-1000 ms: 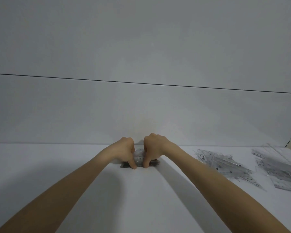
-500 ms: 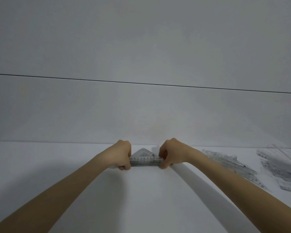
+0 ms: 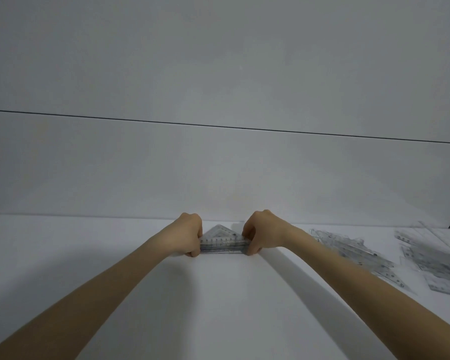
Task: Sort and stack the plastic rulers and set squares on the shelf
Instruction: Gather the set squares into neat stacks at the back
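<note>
A small stack of clear plastic set squares (image 3: 222, 241) lies on the white shelf (image 3: 218, 307) near the back wall, its long edge facing me and its apex pointing away. My left hand (image 3: 189, 236) grips the stack's left end with curled fingers. My right hand (image 3: 261, 233) grips the right end the same way. Both thumbs sit at the front edge of the stack.
A loose heap of clear set squares and rulers (image 3: 353, 249) lies to the right of my right forearm. Another pile of clear rulers (image 3: 437, 261) sits at the far right edge. The shelf's back wall (image 3: 218, 172) stands just behind the stack.
My hands have moved apart from the middle of the stack to its two ends, uncovering the triangular top. Since half a second ago they have hardly shifted.
</note>
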Tool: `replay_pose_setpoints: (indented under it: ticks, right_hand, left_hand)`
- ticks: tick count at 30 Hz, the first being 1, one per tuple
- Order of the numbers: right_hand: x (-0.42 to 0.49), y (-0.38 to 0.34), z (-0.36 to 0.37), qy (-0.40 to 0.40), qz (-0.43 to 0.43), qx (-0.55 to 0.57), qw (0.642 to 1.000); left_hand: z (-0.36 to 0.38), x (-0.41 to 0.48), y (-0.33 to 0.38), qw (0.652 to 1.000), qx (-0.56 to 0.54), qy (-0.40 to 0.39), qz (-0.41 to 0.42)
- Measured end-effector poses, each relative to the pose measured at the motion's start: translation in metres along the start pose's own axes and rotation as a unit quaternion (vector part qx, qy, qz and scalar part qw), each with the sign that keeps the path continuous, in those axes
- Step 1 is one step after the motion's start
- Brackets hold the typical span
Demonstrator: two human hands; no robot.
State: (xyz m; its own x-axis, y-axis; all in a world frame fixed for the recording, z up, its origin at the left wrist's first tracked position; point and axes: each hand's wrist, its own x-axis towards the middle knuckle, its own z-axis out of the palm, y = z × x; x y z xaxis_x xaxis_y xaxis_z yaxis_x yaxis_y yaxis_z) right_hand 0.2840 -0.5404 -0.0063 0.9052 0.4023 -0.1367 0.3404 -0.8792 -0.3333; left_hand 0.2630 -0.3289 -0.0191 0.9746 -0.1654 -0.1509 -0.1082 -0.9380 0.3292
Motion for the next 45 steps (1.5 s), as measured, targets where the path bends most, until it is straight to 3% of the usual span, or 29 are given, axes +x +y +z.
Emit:
replay_pose_setpoints:
  ticks: [11,16,27,32,36,45]
  right_hand:
    - [-0.009,0.007,0.010,0.020,0.017,0.062,0.998]
    - [-0.008,0.004,0.017,0.044,0.010,0.034,0.998]
    - [-0.006,-0.003,0.016,0.029,0.004,0.012,1.000]
    - [-0.006,-0.013,0.005,0.021,-0.022,0.037,0.999]
    - [0.005,-0.025,0.006,-0.008,-0.008,-0.006,1.000]
    - [0.020,-0.043,0.007,-0.011,0.000,-0.059,0.998]
  left_hand:
    - [-0.007,-0.005,0.000,0.998,-0.033,-0.041,-0.026]
    - [-0.008,-0.004,0.003,0.998,-0.034,-0.052,-0.029]
    - [-0.002,-0.006,0.004,1.000,0.006,-0.011,-0.017]
    - [-0.005,-0.010,0.005,0.998,-0.043,-0.017,-0.031]
    - [-0.007,-0.011,0.001,0.995,-0.094,-0.022,-0.034]
    - [-0.013,-0.007,0.012,0.996,-0.074,-0.032,-0.025]
